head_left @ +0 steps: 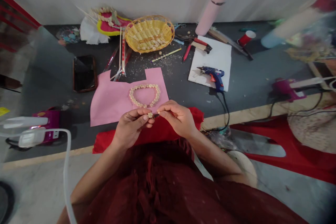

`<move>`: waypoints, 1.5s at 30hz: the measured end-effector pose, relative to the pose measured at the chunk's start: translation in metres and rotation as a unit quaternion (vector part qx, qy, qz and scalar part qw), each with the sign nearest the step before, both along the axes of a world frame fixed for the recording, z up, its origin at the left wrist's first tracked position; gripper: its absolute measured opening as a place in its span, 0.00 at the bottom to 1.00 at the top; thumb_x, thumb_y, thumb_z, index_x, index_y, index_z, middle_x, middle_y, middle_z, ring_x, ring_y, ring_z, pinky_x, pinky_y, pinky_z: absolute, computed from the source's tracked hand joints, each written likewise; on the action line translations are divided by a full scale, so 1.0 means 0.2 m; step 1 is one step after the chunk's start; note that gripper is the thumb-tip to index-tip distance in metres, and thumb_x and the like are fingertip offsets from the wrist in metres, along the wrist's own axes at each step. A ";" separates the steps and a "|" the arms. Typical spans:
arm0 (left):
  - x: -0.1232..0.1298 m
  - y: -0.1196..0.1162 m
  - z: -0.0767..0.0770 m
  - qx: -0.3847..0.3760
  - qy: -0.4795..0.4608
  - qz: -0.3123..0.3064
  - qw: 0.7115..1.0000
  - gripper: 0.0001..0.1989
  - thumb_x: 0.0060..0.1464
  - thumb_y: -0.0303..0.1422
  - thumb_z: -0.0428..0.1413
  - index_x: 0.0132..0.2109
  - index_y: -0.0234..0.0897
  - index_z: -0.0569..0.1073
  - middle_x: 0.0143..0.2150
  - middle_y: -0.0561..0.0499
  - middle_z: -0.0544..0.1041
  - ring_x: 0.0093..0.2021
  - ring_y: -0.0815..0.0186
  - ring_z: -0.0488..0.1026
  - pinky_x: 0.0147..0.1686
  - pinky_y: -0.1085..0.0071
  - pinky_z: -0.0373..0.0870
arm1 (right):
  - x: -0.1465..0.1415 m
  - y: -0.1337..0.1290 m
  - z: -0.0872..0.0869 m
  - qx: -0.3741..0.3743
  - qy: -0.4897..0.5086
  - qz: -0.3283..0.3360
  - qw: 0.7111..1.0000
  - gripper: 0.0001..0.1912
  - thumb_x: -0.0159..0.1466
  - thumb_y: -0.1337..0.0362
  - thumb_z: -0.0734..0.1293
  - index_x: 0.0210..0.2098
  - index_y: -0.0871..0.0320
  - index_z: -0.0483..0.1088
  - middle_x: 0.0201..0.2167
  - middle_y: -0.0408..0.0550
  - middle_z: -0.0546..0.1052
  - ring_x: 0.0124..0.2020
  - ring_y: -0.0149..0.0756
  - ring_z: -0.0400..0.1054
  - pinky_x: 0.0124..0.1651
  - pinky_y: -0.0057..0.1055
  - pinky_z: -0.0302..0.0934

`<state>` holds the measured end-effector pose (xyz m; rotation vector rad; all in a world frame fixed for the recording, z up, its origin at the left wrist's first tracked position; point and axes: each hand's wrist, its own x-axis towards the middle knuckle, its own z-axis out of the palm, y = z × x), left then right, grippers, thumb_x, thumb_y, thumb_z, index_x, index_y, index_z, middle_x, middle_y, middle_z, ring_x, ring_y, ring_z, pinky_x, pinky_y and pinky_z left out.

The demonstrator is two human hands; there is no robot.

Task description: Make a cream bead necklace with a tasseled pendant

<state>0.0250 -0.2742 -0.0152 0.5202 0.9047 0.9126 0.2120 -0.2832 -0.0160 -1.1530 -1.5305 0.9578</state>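
Note:
Between the thumb and fingers of my left hand [132, 125] is a small cream flower-shaped piece [150, 115]. My right hand [179, 116] is closed in a pinch just to its right, with a tiny pale bit at the fingertips, too small to name. Both hands are close together above the front edge of the desk, over a red cloth [168, 128]. Just beyond them, a loop of similar cream pieces [132, 97] lies on a pink sheet [109, 99].
Behind the sheet stands a yellow wicker basket [149, 47]. A blue glue gun [215, 77] rests on a white board [203, 56], near red-handled pliers [187, 52]. A phone [84, 73] lies left; a pink bottle [211, 8] stands behind. Purple power strips [54, 120] sit at the desk's edge.

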 end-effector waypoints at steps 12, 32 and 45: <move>0.02 0.01 0.00 -0.003 -0.013 -0.002 1.000 0.13 0.40 0.30 0.73 0.35 0.32 0.82 0.29 0.49 0.81 0.28 0.69 0.79 0.28 0.80 0.77 | -0.05 -0.03 -0.06 -0.090 0.081 -0.024 0.992 0.06 0.66 0.59 0.68 0.39 0.53 0.75 0.37 0.45 0.81 0.39 0.32 0.76 0.44 0.33 0.70; 0.02 0.02 0.00 -0.025 -0.019 0.000 1.000 0.14 0.39 0.31 0.73 0.36 0.32 0.81 0.27 0.49 0.81 0.27 0.70 0.79 0.28 0.80 0.77 | -0.07 -0.01 -0.07 -0.043 0.068 -0.025 0.996 0.02 0.64 0.63 0.70 0.35 0.52 0.76 0.36 0.46 0.79 0.40 0.33 0.73 0.46 0.35 0.69; 0.02 0.02 0.00 -0.010 -0.016 0.011 1.000 0.14 0.39 0.31 0.73 0.35 0.33 0.82 0.27 0.49 0.81 0.27 0.69 0.79 0.29 0.79 0.78 | -0.07 -0.01 -0.04 0.074 -0.040 -0.049 0.995 0.04 0.65 0.66 0.68 0.35 0.50 0.73 0.34 0.46 0.78 0.41 0.39 0.71 0.47 0.42 0.66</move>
